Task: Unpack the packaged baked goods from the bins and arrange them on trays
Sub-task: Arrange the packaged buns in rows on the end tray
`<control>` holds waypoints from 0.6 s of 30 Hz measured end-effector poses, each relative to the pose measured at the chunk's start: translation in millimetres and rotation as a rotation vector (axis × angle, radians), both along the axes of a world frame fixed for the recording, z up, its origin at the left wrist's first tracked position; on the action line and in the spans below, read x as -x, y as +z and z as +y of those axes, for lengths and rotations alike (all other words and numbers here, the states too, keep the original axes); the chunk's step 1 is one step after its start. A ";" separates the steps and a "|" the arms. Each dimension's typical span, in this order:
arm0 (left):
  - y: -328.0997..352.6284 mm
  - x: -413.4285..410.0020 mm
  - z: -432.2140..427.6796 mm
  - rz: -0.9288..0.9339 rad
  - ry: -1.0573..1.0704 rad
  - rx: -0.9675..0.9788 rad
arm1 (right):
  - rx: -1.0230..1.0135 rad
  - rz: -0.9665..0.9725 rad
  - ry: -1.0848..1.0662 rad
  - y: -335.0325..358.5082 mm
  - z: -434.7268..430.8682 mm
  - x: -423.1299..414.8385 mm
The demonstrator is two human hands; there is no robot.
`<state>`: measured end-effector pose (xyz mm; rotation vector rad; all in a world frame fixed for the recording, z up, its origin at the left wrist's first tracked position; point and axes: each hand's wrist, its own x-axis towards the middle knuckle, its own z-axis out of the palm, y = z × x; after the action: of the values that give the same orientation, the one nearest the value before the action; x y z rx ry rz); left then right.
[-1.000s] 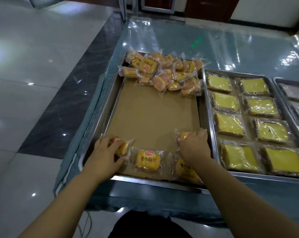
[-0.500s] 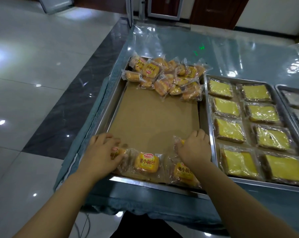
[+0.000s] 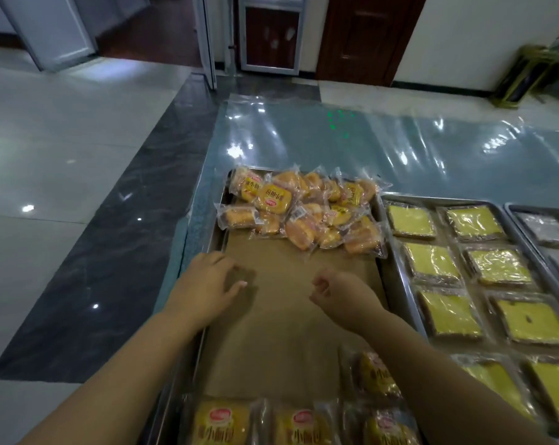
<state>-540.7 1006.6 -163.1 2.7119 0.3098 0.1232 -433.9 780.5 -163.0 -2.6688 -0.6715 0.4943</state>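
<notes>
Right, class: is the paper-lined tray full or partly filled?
Partly filled: paper-lined tray bare mid-way; packet pile at far end, packet row nearest.

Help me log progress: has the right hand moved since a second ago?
Yes. The right hand left the near-row bread packets, moving toward the tray's far end, over the brown liner.
</notes>
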 end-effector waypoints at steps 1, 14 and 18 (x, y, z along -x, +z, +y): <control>-0.8 -13.8 9.0 -0.010 -0.016 -0.008 | 0.002 -0.016 -0.017 0.5 8.8 -10.1; -26.1 -116.8 57.9 -0.043 -0.087 -0.112 | 0.107 -0.188 -0.171 -0.6 70.2 -94.6; -20.5 -115.4 61.0 -0.128 -0.047 -0.025 | 0.131 -0.146 -0.136 -1.8 67.8 -92.4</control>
<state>-425.4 1067.6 -183.6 2.7180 0.2085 0.2871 -341.4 848.3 -164.8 -2.8720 -0.5086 0.3192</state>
